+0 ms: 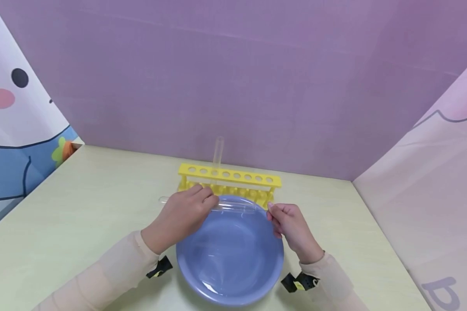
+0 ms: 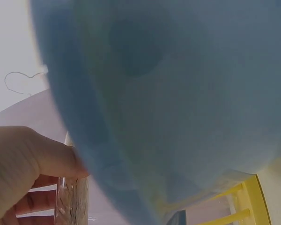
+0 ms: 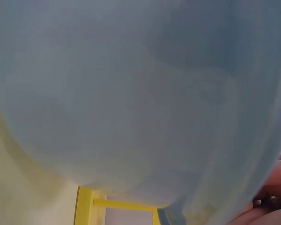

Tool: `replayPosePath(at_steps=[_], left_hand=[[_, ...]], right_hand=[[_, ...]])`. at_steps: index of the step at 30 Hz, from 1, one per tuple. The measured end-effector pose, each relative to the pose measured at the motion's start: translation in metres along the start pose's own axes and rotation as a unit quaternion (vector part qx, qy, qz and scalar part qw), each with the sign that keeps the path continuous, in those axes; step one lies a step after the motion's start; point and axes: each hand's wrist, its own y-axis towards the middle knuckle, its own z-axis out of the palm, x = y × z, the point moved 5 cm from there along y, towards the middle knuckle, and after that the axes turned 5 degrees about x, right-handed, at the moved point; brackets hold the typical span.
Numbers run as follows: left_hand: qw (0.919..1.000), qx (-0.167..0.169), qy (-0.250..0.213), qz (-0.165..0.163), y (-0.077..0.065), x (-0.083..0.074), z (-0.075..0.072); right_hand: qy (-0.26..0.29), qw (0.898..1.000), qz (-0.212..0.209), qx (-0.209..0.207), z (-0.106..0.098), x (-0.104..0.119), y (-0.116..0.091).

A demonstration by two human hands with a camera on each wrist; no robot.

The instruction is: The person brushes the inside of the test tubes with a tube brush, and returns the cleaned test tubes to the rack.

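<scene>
We log work seemingly partway: upright tube (image 1: 218, 151) in the yellow rack (image 1: 231, 175) at twelve o'clock, second tube (image 1: 233, 207) unracked, left hand (image 1: 188, 209) gripping it over the basin's (image 1: 233, 255) twelve o'clock rim, right hand (image 1: 292, 226) pinching an unclear thin piece (image 1: 263, 210) near one.

Cream sleeves (image 1: 116, 265), black-and-yellow wrist pieces (image 1: 159, 267)
</scene>
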Motion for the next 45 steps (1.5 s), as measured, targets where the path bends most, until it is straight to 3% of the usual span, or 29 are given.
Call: replayPosePath(at_steps=[18, 34, 45], left_hand=[[0.9998, -0.008, 0.013, 0.014, 0.004, -0.004, -0.002], [0.9997, 0.005, 0.013, 0.017, 0.006, -0.009, -0.005], [0.9998, 0.010, 0.012, 0.016, 0.007, -0.010, -0.006]], right_hand=[[0.039, 0.999, 0.019, 0.014, 0.008, -0.001, 0.001], [0.038, 0.999, 0.002, 0.037, 0.016, 0.001, 0.001], [0.033, 0.999, 0.003, 0.029, 0.017, 0.001, 0.002]])
